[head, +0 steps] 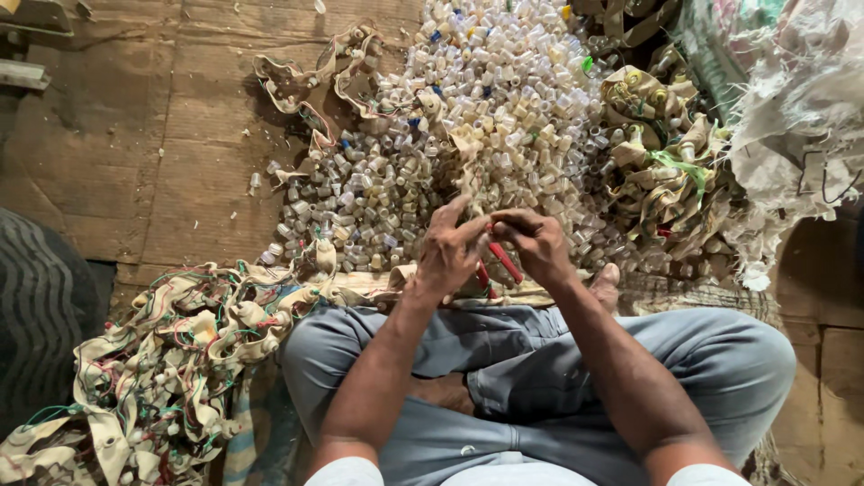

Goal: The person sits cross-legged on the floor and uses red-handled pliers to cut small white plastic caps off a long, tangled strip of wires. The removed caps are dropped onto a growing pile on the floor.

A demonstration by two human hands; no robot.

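Hands strip small fittings from cloth strips, much already done.
Left hand pinches a beige fabric strip; right hand grips a red-handled tool; a big heap of small clear plastic caps lies ahead, tangled wired strips wait.

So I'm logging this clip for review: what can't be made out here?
- Head view: the red tool is mostly covered by the left hand and right hand; its working end is hidden.
- What the fingers pinch is too small to tell.
- The heap of clear caps runs off the top edge.
- The strip pile is cut off at the bottom left.
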